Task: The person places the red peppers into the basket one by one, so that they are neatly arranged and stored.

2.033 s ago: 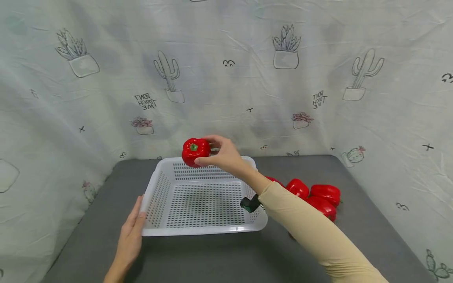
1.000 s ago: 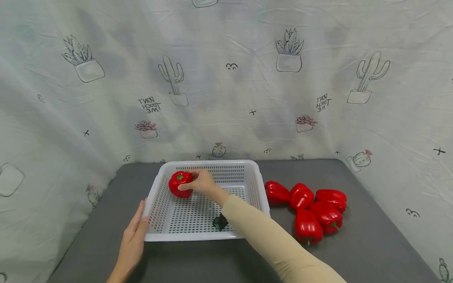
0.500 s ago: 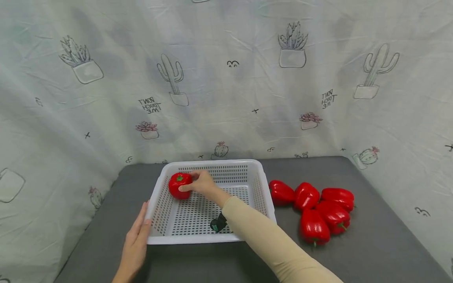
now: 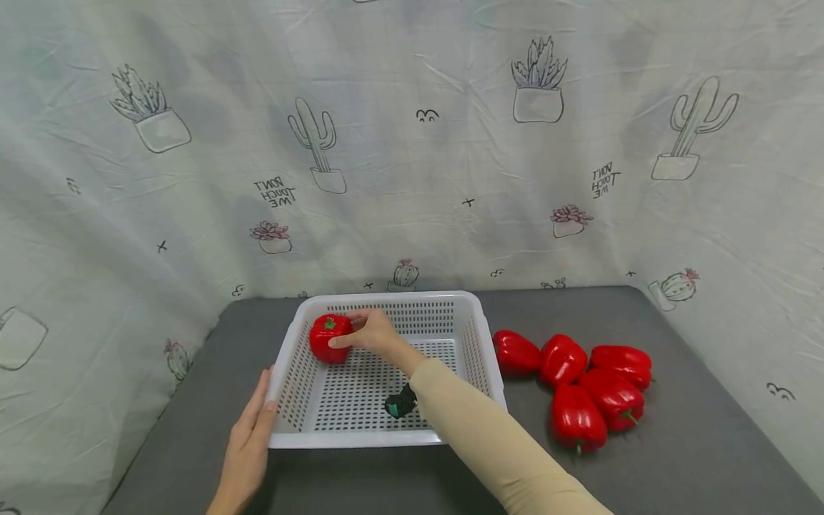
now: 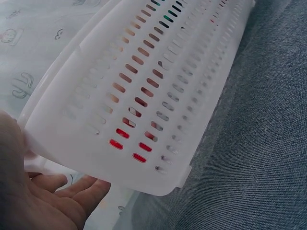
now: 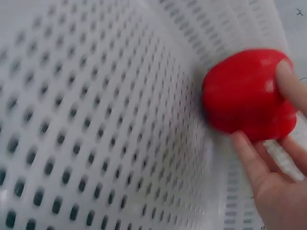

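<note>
In the head view my right hand (image 4: 370, 332) grips a red bell pepper (image 4: 327, 342) inside the white plastic basket (image 4: 360, 440), at its back left corner. The pepper's green stem faces up. Seen from the right wrist, thumb and fingers hold opposite sides of the pepper (image 6: 244, 96), low over the perforated basket floor (image 6: 110, 124). My left hand (image 4: 247, 440) rests along the basket's left side with straight fingers. From the left wrist, the fingers of that hand (image 5: 62, 199) extend beneath the rim, and red shows through the slots of the basket wall (image 5: 91, 153).
Several red bell peppers (image 4: 579, 418) lie in a cluster on the grey table (image 4: 676, 443), right of the basket. A small black device (image 4: 400, 403) sits by the right wrist. Behind the table hangs a pale curtain (image 4: 399, 179) printed with cactus drawings.
My right hand has lowered the red bell pepper from above the basket's back rim into its back left corner. Over the last second it has stayed there, still gripping. The left hand keeps its place.
</note>
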The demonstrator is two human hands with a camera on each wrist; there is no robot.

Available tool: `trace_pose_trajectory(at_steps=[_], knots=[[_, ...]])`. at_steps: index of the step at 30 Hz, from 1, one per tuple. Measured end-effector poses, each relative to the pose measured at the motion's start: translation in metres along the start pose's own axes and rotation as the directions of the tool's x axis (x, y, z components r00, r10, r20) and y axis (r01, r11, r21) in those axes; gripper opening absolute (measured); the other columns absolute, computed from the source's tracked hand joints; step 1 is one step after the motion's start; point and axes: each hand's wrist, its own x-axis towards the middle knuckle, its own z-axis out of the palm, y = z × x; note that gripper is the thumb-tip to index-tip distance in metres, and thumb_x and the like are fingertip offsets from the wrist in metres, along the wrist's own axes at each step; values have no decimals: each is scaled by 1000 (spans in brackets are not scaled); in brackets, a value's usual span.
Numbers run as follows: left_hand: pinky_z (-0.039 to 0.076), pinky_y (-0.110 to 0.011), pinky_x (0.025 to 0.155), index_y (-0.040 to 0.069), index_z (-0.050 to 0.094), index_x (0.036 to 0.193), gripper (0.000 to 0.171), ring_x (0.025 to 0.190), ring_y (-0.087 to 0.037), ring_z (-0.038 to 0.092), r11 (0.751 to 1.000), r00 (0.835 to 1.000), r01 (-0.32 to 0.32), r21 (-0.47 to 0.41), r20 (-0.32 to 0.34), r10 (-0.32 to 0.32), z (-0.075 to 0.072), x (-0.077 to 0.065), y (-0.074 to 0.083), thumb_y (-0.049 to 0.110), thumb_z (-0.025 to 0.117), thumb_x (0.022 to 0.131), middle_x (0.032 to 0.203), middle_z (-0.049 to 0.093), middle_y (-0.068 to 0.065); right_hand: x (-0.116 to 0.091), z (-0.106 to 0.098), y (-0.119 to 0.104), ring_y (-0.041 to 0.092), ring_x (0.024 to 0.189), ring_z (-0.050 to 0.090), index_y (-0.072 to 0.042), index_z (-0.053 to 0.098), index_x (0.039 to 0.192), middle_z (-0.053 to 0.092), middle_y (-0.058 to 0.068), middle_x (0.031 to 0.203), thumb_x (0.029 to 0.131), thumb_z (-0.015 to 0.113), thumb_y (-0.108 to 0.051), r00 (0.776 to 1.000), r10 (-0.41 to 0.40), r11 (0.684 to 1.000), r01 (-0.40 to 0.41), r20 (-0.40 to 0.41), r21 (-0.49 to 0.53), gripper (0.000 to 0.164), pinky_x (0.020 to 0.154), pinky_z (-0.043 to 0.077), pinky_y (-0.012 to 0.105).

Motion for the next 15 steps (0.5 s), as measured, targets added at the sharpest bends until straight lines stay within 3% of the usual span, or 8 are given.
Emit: trace_pose_trajectory(at_steps=[5,15], knots=[[27,-7,93,28,13,158,53,140,-30,28,1000,1000,7,18,4,-7,-1,-1,1,24,35,110,160,22,0,0,-1,-1,19,95,57,-11,68,122,64,0,101,72,91,-23,1000,-22,999,22,4,-49,57,75,53,33],[27,-8,92,28,12,158,54,140,-33,28,1000,1000,18,15,12,-18,0,0,1,25,35,110,161,22,0,2,-2,1,19,96,56,-12,67,123,64,-1,102,72,90,-24,999,-33,996,33,3,-82,57,77,52,34]])
